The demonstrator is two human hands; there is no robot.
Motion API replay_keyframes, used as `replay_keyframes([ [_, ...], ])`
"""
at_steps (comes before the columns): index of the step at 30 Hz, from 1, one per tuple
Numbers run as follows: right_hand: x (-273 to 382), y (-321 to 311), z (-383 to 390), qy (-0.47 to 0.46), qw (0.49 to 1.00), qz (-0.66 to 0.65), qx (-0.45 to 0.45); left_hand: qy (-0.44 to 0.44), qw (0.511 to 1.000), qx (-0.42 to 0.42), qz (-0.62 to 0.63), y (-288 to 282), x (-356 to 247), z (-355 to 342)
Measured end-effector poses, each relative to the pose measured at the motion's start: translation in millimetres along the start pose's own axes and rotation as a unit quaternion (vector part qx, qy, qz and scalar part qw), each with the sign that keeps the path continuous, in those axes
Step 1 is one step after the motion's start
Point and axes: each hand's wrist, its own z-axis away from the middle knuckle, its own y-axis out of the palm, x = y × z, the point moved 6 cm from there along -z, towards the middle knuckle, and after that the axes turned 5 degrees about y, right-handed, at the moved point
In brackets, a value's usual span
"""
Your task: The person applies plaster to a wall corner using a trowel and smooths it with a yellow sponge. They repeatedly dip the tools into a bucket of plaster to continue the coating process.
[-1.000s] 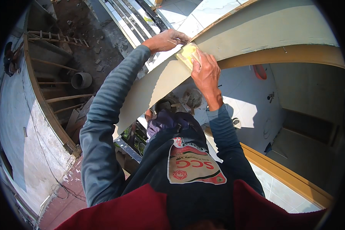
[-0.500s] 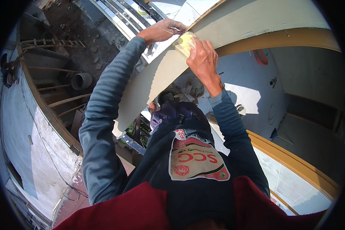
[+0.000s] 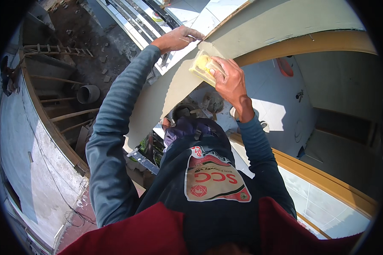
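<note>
Right hand [image 3: 230, 80] grips yellow sanding pad [image 3: 202, 66] flat against pale wall edge [image 3: 259, 25]; left hand [image 3: 178, 38], fingers curled, braces just left of pad; advise even pressure, short overlapping strokes.

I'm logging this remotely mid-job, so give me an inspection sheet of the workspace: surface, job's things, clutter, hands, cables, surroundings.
Surface: pale curved wall band, patchy, with ochre trim below.
Job's things: yellow sponge block pressed on the band.
Clutter: rubble and a grey pipe section on the ground far below.
Grippers: right hand grips the sponge; left hand grips the band's edge.
Cables: thin wires at lower left.
Surroundings: bamboo scaffold poles, white wall.
</note>
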Motion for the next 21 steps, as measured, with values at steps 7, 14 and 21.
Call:
replay_keyframes([
  [7, -8, -2, -8, -0.025, 0.991, 0.097, -0.089, 0.009, 0.999, -0.025, 0.027, 1, 5, 3],
  [14, -16, 19, -20, -0.030, 0.984, 0.139, -0.111, -0.052, 0.999, 0.002, 0.016, 4, -6, 6],
  [21, -12, 24, -19, -0.043, 0.977, 0.133, -0.162, -0.051, 0.998, -0.009, 0.034, 4, -3, 8],
])
